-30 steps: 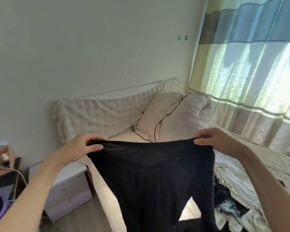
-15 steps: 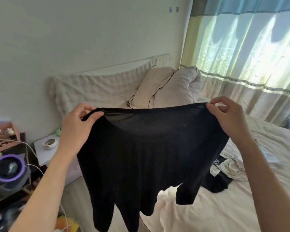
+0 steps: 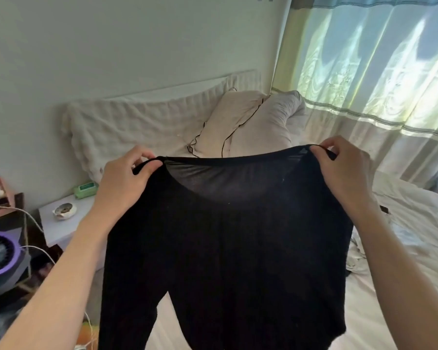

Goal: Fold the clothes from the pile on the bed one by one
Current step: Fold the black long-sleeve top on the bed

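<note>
A thin black long-sleeved top (image 3: 225,248) hangs spread in the air over the bed (image 3: 402,261). My left hand (image 3: 123,183) pinches its left shoulder and my right hand (image 3: 344,173) pinches its right shoulder, so the neckline is stretched between them. A sleeve hangs down at the lower left. The top hides most of the clothes pile; only a bit of pale crumpled cloth (image 3: 355,251) shows to its right on the sheet.
Two pillows (image 3: 245,125) lean against the padded headboard (image 3: 127,127). A white nightstand (image 3: 61,223) at the left holds a small dish and a green packet (image 3: 86,190). A purple fan (image 3: 0,256) with cables sits far left. Curtains (image 3: 377,66) cover the window on the right.
Both hands have kept their hold on the black top and held it up spread. The view has tilted down and left, so more of the nightstand shows.
</note>
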A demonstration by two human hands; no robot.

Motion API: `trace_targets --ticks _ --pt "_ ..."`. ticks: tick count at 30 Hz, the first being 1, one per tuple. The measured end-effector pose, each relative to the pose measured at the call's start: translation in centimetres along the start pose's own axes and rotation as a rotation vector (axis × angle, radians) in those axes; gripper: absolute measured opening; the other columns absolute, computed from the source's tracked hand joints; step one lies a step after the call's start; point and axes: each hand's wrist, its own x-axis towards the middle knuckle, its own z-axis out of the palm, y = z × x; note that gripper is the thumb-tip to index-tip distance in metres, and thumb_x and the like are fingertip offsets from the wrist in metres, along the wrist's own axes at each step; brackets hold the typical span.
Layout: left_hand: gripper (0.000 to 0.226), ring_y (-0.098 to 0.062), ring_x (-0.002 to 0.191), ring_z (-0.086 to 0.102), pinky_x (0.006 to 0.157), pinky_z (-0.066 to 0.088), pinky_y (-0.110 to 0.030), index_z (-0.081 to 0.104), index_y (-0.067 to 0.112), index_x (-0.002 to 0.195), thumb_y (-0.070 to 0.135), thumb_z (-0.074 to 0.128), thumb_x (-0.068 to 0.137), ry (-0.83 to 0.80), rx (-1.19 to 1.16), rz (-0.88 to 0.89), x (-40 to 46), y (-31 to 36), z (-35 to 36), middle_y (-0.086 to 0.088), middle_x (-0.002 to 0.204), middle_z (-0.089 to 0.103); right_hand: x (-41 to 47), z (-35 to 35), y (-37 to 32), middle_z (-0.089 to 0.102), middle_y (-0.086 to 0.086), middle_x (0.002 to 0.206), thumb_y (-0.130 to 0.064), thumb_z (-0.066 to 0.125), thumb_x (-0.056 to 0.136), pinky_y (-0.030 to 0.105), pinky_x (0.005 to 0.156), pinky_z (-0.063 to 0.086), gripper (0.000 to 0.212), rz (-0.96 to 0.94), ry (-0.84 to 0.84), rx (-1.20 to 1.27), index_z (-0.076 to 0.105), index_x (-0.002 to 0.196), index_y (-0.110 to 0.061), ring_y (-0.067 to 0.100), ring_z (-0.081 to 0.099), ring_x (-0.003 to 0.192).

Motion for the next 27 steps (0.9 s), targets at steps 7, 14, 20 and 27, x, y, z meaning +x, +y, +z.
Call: trace_targets --ticks 7,14,20,27 --pt "0.029 -0.023 0.076 0.057 0.069 0.042 -0.036 0.062 0.015 0.095 0.042 0.059 0.088 -0.046 0.165 -0.050 9.1 -7.7 11.5 -0.003 0.080 0.059 7.6 14.4 6.0 0.066 0.007 0.099 -0.039 0.050 0.095 0.032 0.069 0.030 0.030 -0.107 -0.146 -0.208 0.062 0.102 -0.012 0.032 0.059 0.089" --pt "0.033 -0.031 0.087 0.058 0.067 0.033 -0.032 0.059 0.009 0.103 0.040 0.051 0.094 -0.172 0.391 -0.136 17.8 -20.7 28.8 -0.011 0.091 0.064 13.7 36.3 16.1 0.067 0.008 0.100 -0.035 0.052 0.095 0.037 0.074 0.040 0.027 -0.054 -0.373 -0.202 0.062 0.100 -0.010 0.033 0.060 0.092" --pt "0.034 -0.029 0.113 0.048 0.093 0.040 -0.041 0.047 0.008 0.127 0.015 0.050 0.093 -0.320 0.388 -0.238 18.3 -32.7 40.7 -0.013 0.124 0.051 12.3 51.6 23.1 0.057 0.009 0.123 -0.026 0.048 0.095 0.039 0.097 0.037 0.033 0.096 -0.585 -0.064 0.056 0.124 -0.014 0.029 0.048 0.117" --pt "0.055 -0.027 0.133 0.034 0.110 0.029 -0.038 0.032 0.011 0.143 0.017 0.053 0.094 -0.658 0.366 -0.464 5.6 -42.0 44.0 -0.012 0.146 0.034 -2.5 57.6 28.2 0.040 0.010 0.147 -0.029 0.047 0.098 0.041 0.113 0.025 0.047 0.011 -0.899 -0.129 0.043 0.141 -0.012 0.026 0.030 0.140"
